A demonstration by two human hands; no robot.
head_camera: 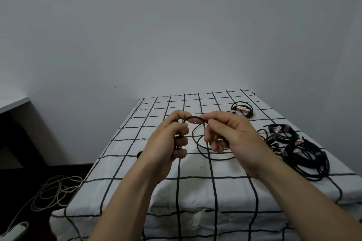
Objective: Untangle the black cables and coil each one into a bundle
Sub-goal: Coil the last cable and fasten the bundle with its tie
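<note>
A black cable (197, 143) runs between both hands above the checked cloth; its loose loops lie on the cloth below. My left hand (172, 139) grips several coiled turns of it in curled fingers. My right hand (227, 133) pinches the same cable between thumb and forefinger, just right of the left hand. A tangled heap of black cables (305, 152) with pinkish plugs lies to the right. One coiled black bundle (242, 110) rests at the back right.
The table (137, 191) wears a white cloth with black grid lines and stands against a plain wall. Grey-white cables (52, 191) lie on the dark floor at left, beside a white desk edge (13, 103).
</note>
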